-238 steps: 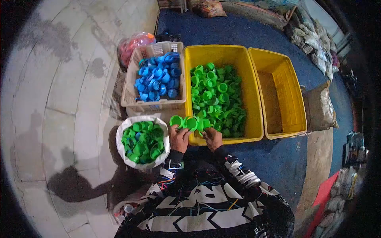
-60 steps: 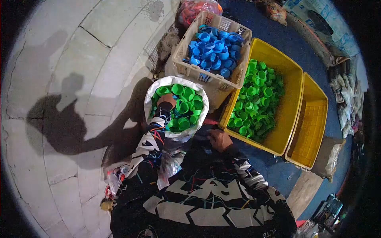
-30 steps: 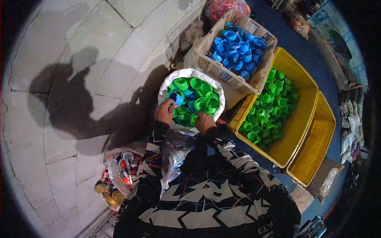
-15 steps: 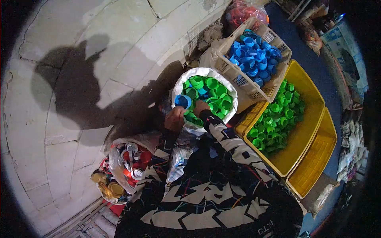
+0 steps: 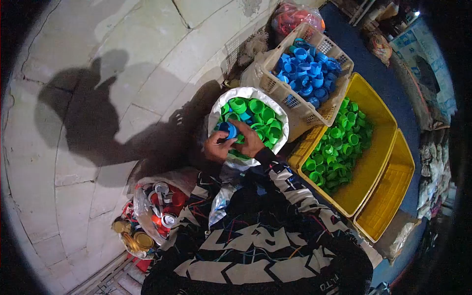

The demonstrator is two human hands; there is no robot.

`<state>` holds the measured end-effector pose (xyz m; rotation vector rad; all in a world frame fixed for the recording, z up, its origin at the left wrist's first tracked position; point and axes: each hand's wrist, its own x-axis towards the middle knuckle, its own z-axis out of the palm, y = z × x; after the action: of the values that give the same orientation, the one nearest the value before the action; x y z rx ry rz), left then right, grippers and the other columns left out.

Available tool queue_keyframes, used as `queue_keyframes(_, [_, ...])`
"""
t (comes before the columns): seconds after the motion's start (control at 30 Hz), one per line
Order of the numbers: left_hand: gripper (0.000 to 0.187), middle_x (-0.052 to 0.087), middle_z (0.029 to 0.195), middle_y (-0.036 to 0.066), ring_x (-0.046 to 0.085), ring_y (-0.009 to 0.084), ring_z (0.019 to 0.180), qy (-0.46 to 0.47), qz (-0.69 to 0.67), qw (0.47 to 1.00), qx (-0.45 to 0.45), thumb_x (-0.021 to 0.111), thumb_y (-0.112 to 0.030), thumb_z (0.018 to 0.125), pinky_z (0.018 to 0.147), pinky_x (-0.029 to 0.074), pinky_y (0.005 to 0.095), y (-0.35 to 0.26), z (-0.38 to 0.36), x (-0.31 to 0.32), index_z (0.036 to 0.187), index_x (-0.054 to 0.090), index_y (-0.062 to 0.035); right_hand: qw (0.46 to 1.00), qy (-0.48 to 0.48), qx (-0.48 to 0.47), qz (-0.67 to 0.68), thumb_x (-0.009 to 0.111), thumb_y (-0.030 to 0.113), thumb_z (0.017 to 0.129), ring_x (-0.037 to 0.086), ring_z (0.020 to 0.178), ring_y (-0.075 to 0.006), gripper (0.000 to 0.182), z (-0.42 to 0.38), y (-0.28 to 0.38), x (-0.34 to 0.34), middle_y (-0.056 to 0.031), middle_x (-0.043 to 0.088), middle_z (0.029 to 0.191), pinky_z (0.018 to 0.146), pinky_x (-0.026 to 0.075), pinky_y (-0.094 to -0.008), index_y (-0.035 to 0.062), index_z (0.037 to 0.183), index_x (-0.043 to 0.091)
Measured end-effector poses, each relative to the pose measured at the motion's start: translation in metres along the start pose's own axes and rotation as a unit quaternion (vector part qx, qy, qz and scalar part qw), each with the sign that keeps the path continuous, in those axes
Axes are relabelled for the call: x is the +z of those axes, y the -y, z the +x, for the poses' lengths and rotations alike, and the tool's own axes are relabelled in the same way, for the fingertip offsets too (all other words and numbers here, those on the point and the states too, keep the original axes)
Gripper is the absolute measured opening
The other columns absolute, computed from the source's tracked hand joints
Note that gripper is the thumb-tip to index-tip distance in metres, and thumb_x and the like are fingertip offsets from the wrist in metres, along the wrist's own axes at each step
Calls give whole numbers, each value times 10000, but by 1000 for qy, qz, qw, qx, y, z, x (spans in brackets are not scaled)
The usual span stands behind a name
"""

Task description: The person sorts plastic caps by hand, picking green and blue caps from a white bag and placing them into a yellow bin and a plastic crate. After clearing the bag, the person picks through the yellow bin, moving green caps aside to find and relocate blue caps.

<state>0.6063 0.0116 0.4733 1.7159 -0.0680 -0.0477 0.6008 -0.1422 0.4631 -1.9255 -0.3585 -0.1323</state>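
Observation:
My left hand (image 5: 216, 147) is closed around a blue plastic cap (image 5: 228, 129) at the left rim of a white sack (image 5: 281, 114). From the right, my right hand (image 5: 250, 142) curls its fingers and thumb against the same cap; whether another cap lies between its fingers is hard to make out. Beneath both hands, the sack is filled with green caps (image 5: 267, 115), with a few blue ones showing among them.
Beyond the sack stands a pale perforated crate (image 5: 322, 118) of blue caps (image 5: 307, 73). A yellow bin (image 5: 378, 167) of green caps (image 5: 339, 157) is at the right, beside another yellow bin (image 5: 388, 196). Left of my body, a plastic bag (image 5: 143, 209) holds red and white caps.
My right hand has come up out of the green caps and back to the blue cap in my left hand. The view has shifted slightly.

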Motion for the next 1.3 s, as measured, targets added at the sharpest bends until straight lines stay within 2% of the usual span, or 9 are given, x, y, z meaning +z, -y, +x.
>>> queue_keyframes(0.2, [147, 617, 719, 63, 599, 129, 599, 92, -136, 986, -37, 708, 28, 705, 533, 491, 258, -12, 0, 6, 747, 579, -28, 999, -3, 51, 4, 749, 111, 611, 520, 1081, -365, 648, -6, 13, -24, -208, 547, 1160, 935, 404, -403, 40, 1204, 501])
queue_keyframes(0.33, [189, 598, 765, 18, 583, 98, 712, 138, -87, 986, -36, 747, 6, 682, 618, 476, 238, -13, 1, 13, 752, 578, -42, 998, -21, 32, -55, 749, 117, 623, 523, 1074, -376, 652, -14, 22, -36, -203, 552, 1151, 905, 420, -405, 27, 1212, 483])
queue_keyframes(0.43, [199, 595, 764, 5, 570, 89, 741, 99, -110, 988, -36, 760, -5, 671, 660, 471, 244, -19, -2, 25, 748, 582, -50, 997, -39, 49, -43, 737, 109, 634, 522, 1077, -381, 642, -21, 26, -43, -209, 546, 1156, 893, 425, -406, 17, 1211, 470])
queue_keyframes(0.57, [130, 574, 741, -4, 488, 67, 641, 82, -112, 982, -125, 718, -81, 735, 544, 381, 230, -34, -8, 36, 761, 593, -60, 993, -83, 70, -50, 745, 114, 630, 527, 1060, -383, 643, -34, 26, -51, -209, 558, 1122, 888, 428, -406, 16, 1202, 470])
queue_keyframes(0.7, [129, 553, 704, -6, 469, 70, 618, 51, -222, 971, -72, 699, -113, 755, 548, 363, 228, -37, 1, 46, 776, 596, -39, 968, -187, 170, -6, 782, 157, 623, 552, 1034, -350, 636, -59, 16, -65, -188, 577, 1094, 872, 436, -389, 18, 1170, 489])
queue_keyframes(0.8, [129, 548, 786, 14, 530, 90, 680, 94, -153, 984, 7, 717, -64, 733, 632, 439, 239, -51, 9, 56, 785, 603, -33, 920, -314, 204, 119, 814, 215, 598, 558, 974, -308, 651, -89, -13, -67, -179, 590, 1029, 844, 433, -382, 32, 1145, 512])
queue_keyframes(0.9, [158, 491, 932, 43, 565, 105, 731, 148, -53, 984, 79, 742, -46, 706, 656, 474, 231, -43, 13, 78, 790, 611, -20, 908, -363, 197, -68, 821, 240, 590, 527, 925, -308, 633, -110, -9, -86, -166, 563, 968, 816, 429, -391, 32, 1113, 531])
queue_keyframes(1.0, [169, 480, 897, 51, 571, 133, 704, 171, 20, 980, 104, 761, -87, 690, 629, 478, 250, -59, 9, 111, 777, 628, -31, 873, -443, 206, 11, 830, 286, 561, 507, 901, -309, 656, -120, -19, -94, -138, 505, 941, 779, 427, -388, 37, 1094, 540])
queue_keyframes(1.3, [102, 542, 825, 92, 559, 279, 749, 148, 214, 910, 322, 722, -72, 658, 628, 446, 371, -83, 51, 213, 732, 652, -75, 849, -474, 185, -145, 782, 234, 589, 527, 874, -322, 629, -96, -23, -177, -157, 513, 958, 756, 446, -389, 48, 1132, 523])
